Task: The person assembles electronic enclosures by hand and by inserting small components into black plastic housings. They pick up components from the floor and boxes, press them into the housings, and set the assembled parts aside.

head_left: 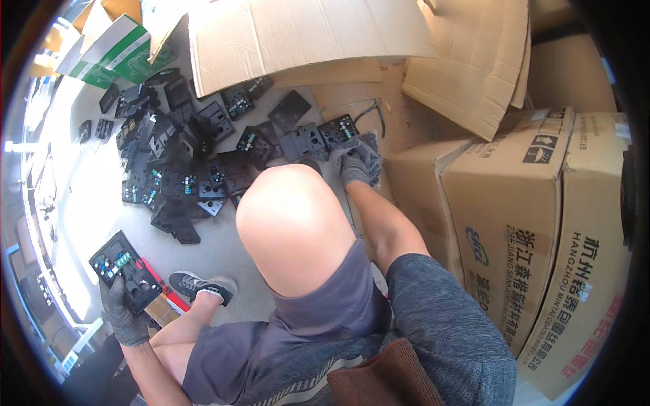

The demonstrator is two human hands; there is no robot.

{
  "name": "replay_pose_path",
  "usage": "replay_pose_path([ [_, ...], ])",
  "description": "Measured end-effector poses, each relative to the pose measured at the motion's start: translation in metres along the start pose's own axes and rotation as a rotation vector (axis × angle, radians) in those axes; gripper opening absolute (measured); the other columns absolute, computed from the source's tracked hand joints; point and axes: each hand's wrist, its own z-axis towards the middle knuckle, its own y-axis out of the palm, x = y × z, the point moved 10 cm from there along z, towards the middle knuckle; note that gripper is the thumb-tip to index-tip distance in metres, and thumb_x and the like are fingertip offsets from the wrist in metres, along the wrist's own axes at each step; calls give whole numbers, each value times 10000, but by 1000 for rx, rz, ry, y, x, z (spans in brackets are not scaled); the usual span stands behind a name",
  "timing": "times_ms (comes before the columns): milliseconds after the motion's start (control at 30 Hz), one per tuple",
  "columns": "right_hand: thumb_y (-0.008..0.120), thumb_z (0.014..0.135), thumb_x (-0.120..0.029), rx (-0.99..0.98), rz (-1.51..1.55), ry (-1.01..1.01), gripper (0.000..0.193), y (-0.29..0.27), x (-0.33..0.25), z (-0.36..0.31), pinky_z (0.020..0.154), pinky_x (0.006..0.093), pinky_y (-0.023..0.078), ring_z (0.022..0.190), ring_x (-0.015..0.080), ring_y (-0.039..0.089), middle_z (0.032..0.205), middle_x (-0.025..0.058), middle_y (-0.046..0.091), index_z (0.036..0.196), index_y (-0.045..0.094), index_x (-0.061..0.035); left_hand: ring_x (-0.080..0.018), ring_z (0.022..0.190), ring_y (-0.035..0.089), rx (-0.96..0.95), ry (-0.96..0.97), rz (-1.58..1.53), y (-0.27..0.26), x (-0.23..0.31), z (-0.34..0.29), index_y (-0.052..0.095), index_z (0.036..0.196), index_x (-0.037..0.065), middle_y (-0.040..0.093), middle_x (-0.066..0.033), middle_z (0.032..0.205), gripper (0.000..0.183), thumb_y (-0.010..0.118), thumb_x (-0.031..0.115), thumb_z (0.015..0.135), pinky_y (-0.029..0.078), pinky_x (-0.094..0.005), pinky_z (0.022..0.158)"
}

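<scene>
- Gripping a black square plate (pixel 126 271) with small green parts on its face, the gloved left hand (pixel 124 312) sits at the lower left of the frame, fingers curled round the plate's lower edge.
- At centre frame, just above the bare knee (pixel 292 227), the gloved right hand (pixel 357 164) is closed on another black plate (pixel 370 145); the glove hides most of it, so its shape is hard to make out, and it may be more than one piece.
- Just beside that hand, left of it, lies a similar plate (pixel 338 131) on the grey floor (pixel 223 250).
- A heap of black plates (pixel 176 169) spreads over the upper left, too jumbled and dark to count; the knee covers its lower right edge.
- A thin dark cable (pixel 376 114) curls just above the right hand.
- Flattened cardboard sheets (pixel 305 34) cover the top of the frame, partly overlying the heap.
- Sealed cardboard cartons (pixel 542 230) stand along the right, cut off by the dark rim.
- A dark sneaker (pixel 202 284) rests on the floor near the held plate.
</scene>
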Motion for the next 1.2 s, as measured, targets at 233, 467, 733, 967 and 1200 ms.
replay_pose_path([
  [233, 600, 949, -133, 436, -420, -909, 299, -86, -109, -103, 924, 478, 563, 986, 460, 672, 1340, 189, 598, 1222, 635, -17, -186, 1149, 617, 77, 342, 381, 28, 54, -10, 325, 1563, 152, 541, -141, 1346, 675, 615, 120, 955, 573, -309, 918],
  [467, 742, 906, -13, -660, 722, -889, 282, -189, -320, -300, 834, 309, 578, 942, 153, 678, 1062, 55, 688, 1165, 631, -30, -59, 707, 511, -131, 371, 282, 35, 67, -10, 696, 970, 75, 587, 30, 887, 257, 637, 325, 978, 408, -219, 607],
  [733, 731, 931, -54, -1237, 351, -1087, 276, -101, -422, -503, 842, 295, 575, 953, 111, 671, 1070, 43, 701, 1195, 656, -30, -233, 1032, 631, 20, 740, 454, 61, 134, -51, 691, 1131, 37, 577, -147, 1146, 393, 816, 243, 821, 540, -339, 873],
  [967, 701, 974, -132, -1258, 294, -1008, 155, -10, -419, -542, 659, 247, 539, 755, 77, 639, 881, 24, 684, 1083, 643, -38, -273, 1171, 562, 64, 791, 395, 21, 102, -41, 694, 1184, 94, 458, -141, 1258, 504, 892, 207, 734, 541, -383, 965],
  [1200, 697, 983, -172, -1242, 289, -1036, 163, 15, -418, -547, 654, 237, 535, 750, 62, 623, 860, 6, 657, 1068, 642, -45, -273, 1106, 593, 75, 766, 439, 5, 97, -39, 700, 1148, 88, 490, -133, 1187, 423, 858, 174, 765, 543, -378, 924],
])
